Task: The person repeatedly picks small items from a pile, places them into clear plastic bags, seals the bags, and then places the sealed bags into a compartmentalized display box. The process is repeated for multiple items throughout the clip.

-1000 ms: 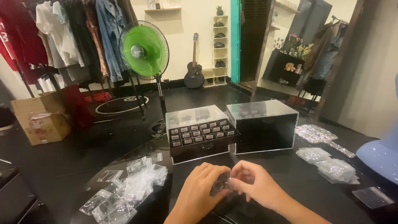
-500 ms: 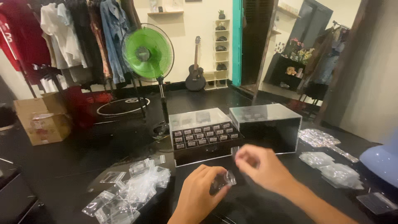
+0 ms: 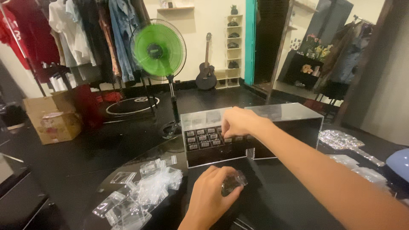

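Observation:
My left hand rests low on the dark table and holds a small clear plastic bag with something dark inside. My right hand reaches forward over the clear acrylic display box, its fingers pinched together above the rows of small dark items in the tray. Whether the fingertips hold one of the items I cannot tell. A second clear acrylic box stands just right of the first, behind my right forearm.
A heap of empty clear bags lies at the table's left. More filled bags lie at the right, beside a pale blue object. Beyond stand a green fan, a cardboard box, hanging clothes and a guitar.
My hands have parted. The right hand moved up and forward from the bag to the display box. The left hand stays low with the bag.

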